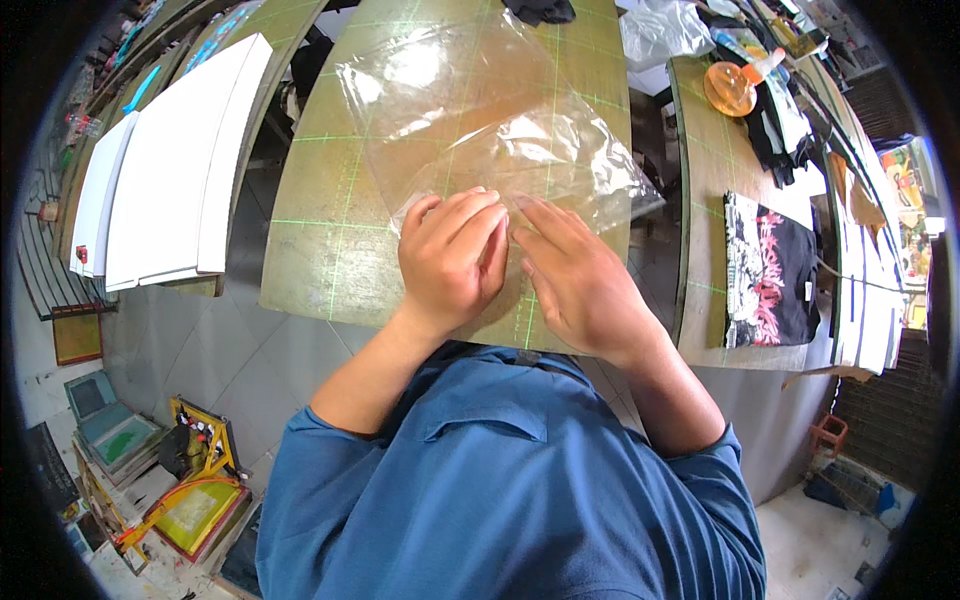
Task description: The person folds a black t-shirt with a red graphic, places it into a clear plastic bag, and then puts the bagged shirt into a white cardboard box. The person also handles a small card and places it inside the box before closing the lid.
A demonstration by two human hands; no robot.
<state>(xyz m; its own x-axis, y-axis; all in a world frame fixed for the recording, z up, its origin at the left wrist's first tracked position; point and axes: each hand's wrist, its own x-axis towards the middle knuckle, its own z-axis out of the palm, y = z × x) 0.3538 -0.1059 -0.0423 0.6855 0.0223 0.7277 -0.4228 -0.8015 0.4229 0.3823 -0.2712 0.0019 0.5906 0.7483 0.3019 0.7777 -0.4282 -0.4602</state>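
A large clear plastic bag (470, 120) lies spread on the board in front of me, slightly crumpled and glossy, its near edge under my fingers. My left hand (452, 250) is closed at that near edge, with the fingers curled around the film. Beside it, my right hand (580, 265) rests on the bag's edge with its fingers stretched out and its thumb a little apart. The fingertips of both hands almost meet. Exactly how the film sits between the left fingers is partly hidden.
Under the bag is a greenish board (310, 240) with grid lines. White boxes or panels (185, 170) stand on the left. On the right table lie a folded black printed shirt (770, 270), an orange bottle (730, 88) and crumpled plastic (665, 35). Dark cloth (540, 10) sits at the far edge.
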